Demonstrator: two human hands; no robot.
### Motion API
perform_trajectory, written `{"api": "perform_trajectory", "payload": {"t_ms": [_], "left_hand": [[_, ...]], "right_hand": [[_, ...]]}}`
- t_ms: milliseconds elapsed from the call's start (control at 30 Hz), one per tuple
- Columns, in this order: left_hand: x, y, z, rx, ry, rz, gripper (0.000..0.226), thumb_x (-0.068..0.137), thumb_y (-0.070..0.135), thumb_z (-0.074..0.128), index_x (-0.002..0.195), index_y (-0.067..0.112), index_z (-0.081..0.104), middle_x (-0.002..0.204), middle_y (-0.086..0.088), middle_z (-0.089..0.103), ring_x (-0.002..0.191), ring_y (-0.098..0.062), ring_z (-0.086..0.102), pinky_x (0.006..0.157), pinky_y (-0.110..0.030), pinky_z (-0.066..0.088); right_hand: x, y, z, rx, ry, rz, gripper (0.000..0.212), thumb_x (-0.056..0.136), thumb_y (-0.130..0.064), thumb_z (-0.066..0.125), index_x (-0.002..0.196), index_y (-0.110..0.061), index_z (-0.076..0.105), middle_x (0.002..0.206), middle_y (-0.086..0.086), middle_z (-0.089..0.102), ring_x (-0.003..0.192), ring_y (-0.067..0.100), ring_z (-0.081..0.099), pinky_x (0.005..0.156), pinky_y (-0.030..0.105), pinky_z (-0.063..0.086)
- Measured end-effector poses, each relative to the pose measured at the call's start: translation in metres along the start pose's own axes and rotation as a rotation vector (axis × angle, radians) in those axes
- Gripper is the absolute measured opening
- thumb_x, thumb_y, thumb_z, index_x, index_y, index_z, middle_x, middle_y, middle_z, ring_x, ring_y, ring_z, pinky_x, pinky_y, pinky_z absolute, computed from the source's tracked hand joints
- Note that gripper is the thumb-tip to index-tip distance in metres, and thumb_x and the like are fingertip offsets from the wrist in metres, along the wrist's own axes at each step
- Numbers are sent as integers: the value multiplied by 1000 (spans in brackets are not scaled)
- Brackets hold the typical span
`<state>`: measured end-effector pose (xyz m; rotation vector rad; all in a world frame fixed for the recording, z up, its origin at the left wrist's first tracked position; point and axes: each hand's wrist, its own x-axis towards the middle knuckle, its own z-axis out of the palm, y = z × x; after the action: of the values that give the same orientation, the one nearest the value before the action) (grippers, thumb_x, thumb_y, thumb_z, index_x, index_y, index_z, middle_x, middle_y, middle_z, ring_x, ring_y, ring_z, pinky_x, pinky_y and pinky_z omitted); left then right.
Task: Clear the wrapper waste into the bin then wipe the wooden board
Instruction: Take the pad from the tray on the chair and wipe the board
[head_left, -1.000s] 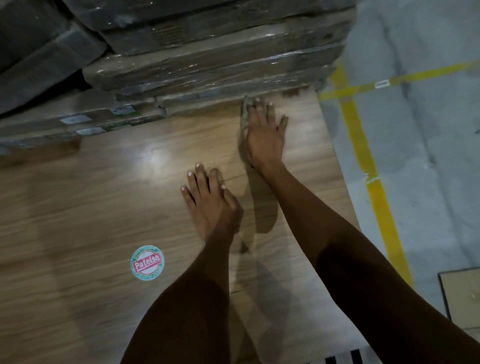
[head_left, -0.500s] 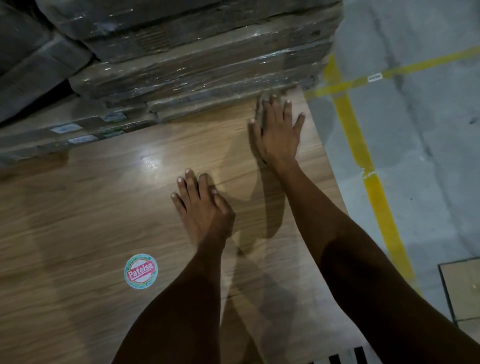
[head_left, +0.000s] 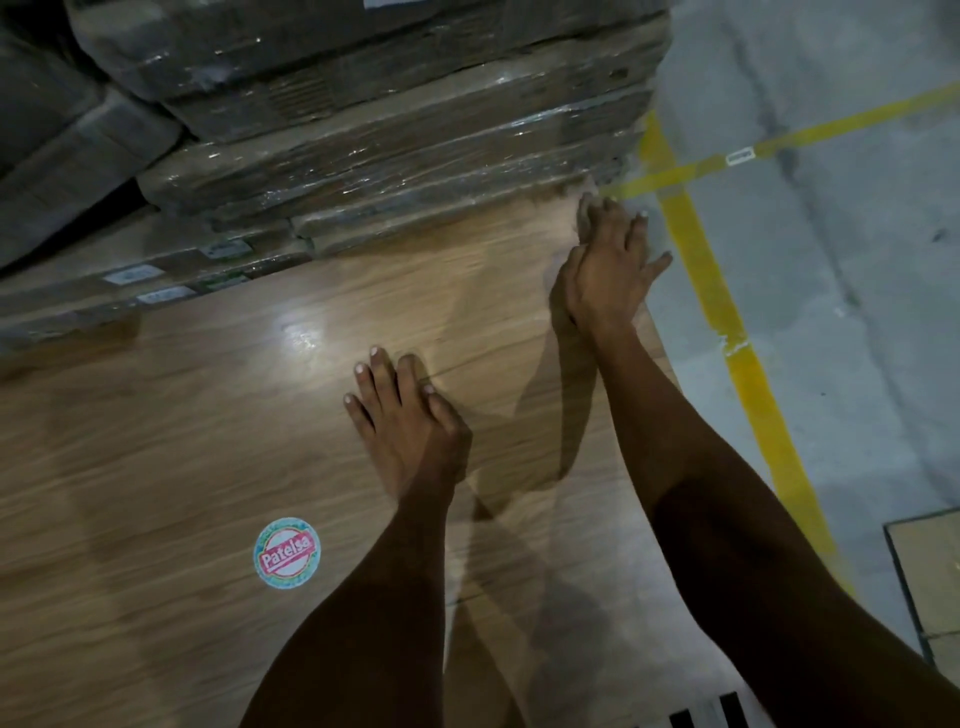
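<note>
The wooden board (head_left: 208, 441) lies flat and fills the lower left of the head view, with a round red and green sticker (head_left: 286, 553) on it. My left hand (head_left: 410, 426) rests palm down on the board's middle, fingers straight. At the board's far right corner my right hand (head_left: 608, 270) presses flat, fingers stretched out and reaching over the right edge. A small pale bit shows by its fingertips; I cannot tell what it is. No bin is in view.
Stacks of film-wrapped flat packs (head_left: 395, 156) lie on the board's far side, touching it. Right of the board is grey concrete floor (head_left: 857, 312) with yellow lines (head_left: 727, 312). A framed panel (head_left: 930, 582) lies at the lower right.
My right hand has slid to the right along the board's far edge, from near the middle to the right corner. My left hand has stayed in place on the board.
</note>
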<state>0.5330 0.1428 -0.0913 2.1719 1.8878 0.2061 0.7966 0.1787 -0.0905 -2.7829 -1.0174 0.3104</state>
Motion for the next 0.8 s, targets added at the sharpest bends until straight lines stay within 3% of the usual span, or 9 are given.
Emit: {"api": "perform_trajectory", "payload": {"t_ms": [67, 167, 267, 400, 467, 600, 667, 800], "left_hand": [[0, 1, -1, 3, -3, 3, 55, 93, 30, 45, 147, 22, 42, 167, -7, 24, 156, -30, 14, 125, -54, 11], [0, 1, -2, 5, -13, 1, 56, 93, 30, 43, 147, 22, 41, 168, -7, 24, 156, -30, 13, 125, -56, 11], [0, 2, -2, 6, -25, -3, 55, 93, 31, 42, 148, 22, 40, 168, -6, 23, 156, -29, 13, 125, -56, 11], [0, 0, -2, 4, -22, 11, 54, 93, 30, 43, 146, 22, 42, 167, -8, 23, 156, -30, 13, 125, -56, 11], [-1, 1, -3, 12, -12, 6, 55, 93, 32, 43, 147, 22, 42, 168, -11, 21, 156, -33, 12, 124, -57, 12], [-3, 4, -7, 69, -5, -180, 72, 90, 46, 44, 154, 15, 34, 169, -17, 9, 154, -45, 8, 118, -70, 8], [-1, 4, -5, 53, -41, -230, 77, 89, 50, 42, 156, 14, 29, 169, -18, 11, 153, -48, 10, 115, -74, 10], [-1, 0, -2, 28, -58, -213, 78, 89, 52, 40, 157, 15, 30, 168, -17, 16, 152, -47, 13, 116, -73, 10]], "right_hand": [[-6, -5, 0, -4, -16, 29, 59, 102, -32, 38, 159, -19, 29, 170, 3, 21, 158, 32, 11, 118, 73, 8], [-38, -19, 11, -84, -43, -266, 66, 95, -37, 25, 157, -17, 32, 167, 8, 27, 154, 38, 21, 115, 74, 13], [-48, -13, 16, -70, -47, -422, 63, 93, -34, 36, 154, -18, 38, 166, 5, 31, 152, 37, 27, 116, 71, 20], [-35, -4, 13, -28, 13, -103, 64, 94, -34, 36, 157, -21, 33, 169, 6, 23, 155, 36, 21, 119, 68, 12], [-42, -17, 13, -37, 7, -43, 65, 96, -36, 38, 158, -22, 29, 170, 8, 19, 155, 37, 18, 118, 69, 10], [-74, -37, 22, -111, -33, -434, 65, 92, -39, 33, 155, -20, 35, 168, 12, 24, 150, 38, 28, 117, 66, 20], [-67, -27, 17, -70, -65, -511, 68, 90, -41, 27, 155, -21, 38, 168, 9, 25, 150, 37, 29, 119, 63, 21], [-49, -9, 14, -82, 22, -152, 66, 94, -38, 30, 157, -20, 35, 168, 9, 25, 152, 37, 25, 119, 63, 18]]}}
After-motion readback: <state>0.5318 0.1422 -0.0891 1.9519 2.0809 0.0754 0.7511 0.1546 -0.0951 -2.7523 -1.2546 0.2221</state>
